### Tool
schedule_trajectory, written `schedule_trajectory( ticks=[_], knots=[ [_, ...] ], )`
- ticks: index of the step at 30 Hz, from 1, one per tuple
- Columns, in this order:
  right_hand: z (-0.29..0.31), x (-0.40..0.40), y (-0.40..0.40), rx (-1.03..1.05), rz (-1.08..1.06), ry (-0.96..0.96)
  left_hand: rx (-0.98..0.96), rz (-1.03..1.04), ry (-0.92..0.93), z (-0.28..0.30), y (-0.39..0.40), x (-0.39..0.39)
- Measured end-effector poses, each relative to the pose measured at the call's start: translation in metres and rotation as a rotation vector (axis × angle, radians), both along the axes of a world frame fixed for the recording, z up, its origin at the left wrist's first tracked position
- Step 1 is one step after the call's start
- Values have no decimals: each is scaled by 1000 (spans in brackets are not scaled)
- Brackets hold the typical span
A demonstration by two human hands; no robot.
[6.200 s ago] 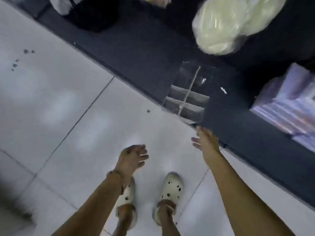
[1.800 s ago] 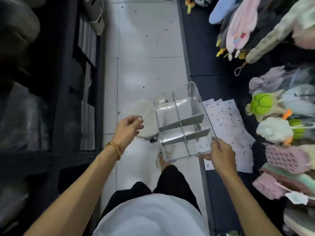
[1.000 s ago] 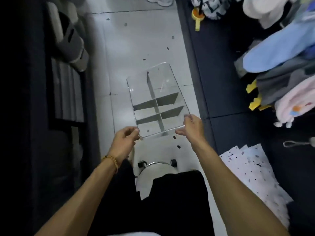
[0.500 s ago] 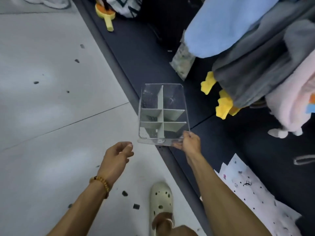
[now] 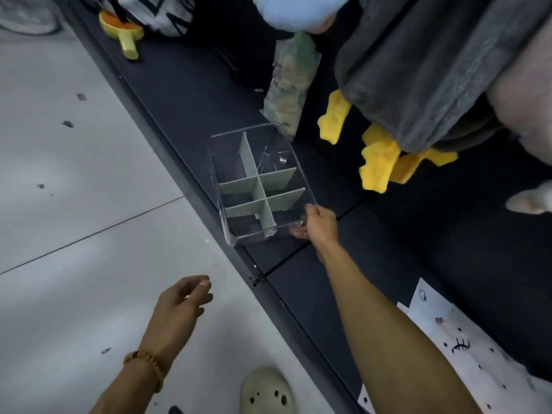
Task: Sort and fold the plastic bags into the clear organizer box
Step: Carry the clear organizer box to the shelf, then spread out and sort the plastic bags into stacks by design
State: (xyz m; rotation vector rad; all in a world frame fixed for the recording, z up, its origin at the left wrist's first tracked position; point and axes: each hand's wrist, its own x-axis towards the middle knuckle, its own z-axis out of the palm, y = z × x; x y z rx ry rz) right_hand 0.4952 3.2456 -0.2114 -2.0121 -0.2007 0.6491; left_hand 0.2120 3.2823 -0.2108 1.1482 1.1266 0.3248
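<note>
A clear organizer box (image 5: 298, 161) with pale green dividers lies on the dark low shelf (image 5: 191, 94), close to its front edge. My right hand (image 5: 318, 225) grips the box's near right corner. My left hand (image 5: 179, 309) hangs over the white floor, fingers loosely curled, holding nothing. White plastic bags (image 5: 466, 351) with small black prints lie flat on the shelf at the lower right, beside my right forearm. A clear bag with pale contents (image 5: 291, 82) stands just behind the box.
Grey, blue and pink plush toys with yellow feet (image 5: 385, 156) crowd the shelf's right side. A yellow cup with an orange inside (image 5: 122, 28) sits at the far left of the shelf. My cream clog (image 5: 265, 392) is on the tiled floor.
The box has gone from being held over the floor to lying on the dark shelf, further from me. My left hand has let go and dropped back. The view has swung right.
</note>
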Motion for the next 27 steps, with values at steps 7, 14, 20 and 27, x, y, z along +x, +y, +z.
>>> schedule_trajectory(
  ticks=[7,14,20,27],
  knots=[
    [43,-31,-90,-46,-85,-200,30,-197,-33,34,-71,9],
    [24,-75,-305,-198,-275,-252,46,-528,-54,34,-194,49],
    [-8,-72,-459,-545,-376,-343,96,-729,-38,19,-272,111],
    [-38,-1,-504,-839,-173,-361,162,-838,-23,-18,-295,173]
  ],
)
